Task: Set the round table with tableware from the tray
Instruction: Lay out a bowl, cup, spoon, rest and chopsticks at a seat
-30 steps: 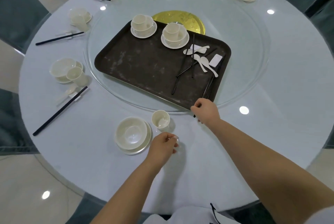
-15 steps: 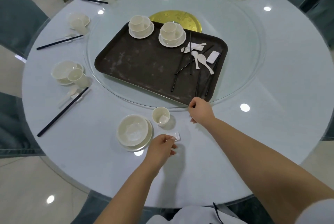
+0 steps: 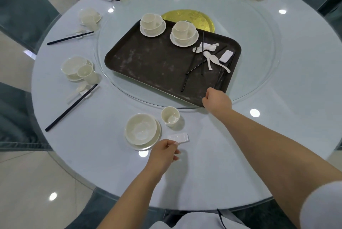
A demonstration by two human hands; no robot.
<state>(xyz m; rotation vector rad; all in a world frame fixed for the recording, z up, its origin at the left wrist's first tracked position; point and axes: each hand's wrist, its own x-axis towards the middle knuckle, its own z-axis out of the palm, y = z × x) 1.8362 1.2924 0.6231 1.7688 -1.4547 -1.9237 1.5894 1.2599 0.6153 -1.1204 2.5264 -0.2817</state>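
Observation:
A dark brown tray [image 3: 148, 62] lies on the glass turntable [image 3: 259, 47]. On it stand two stacked bowl-and-cup sets [image 3: 152, 25] [image 3: 184, 33], white spoons [image 3: 212, 58], a white chopstick rest [image 3: 226, 56] and loose black chopsticks [image 3: 192, 64]. My right hand [image 3: 216, 99] is curled at the tray's near corner, pinching the ends of a blurred chopstick pair [image 3: 221, 79]. In front of me sit a bowl on a plate [image 3: 141, 129], a cup [image 3: 170, 116] and another white rest [image 3: 178, 137] flat on the table. My left hand [image 3: 164, 153] hovers just behind that rest, fingers loosely curled.
Laid place settings ring the round table, the nearest at the left [image 3: 77, 67] with black chopsticks [image 3: 71, 107]. A gold disc [image 3: 192, 17] shows behind the tray. Grey-blue chairs [image 3: 22, 6] surround the table. Bare tabletop lies to the right of my right arm.
My left hand set the white rest on the table beside the bowl and drew back. My right hand moved up to the tray's near corner and took hold of a chopstick pair.

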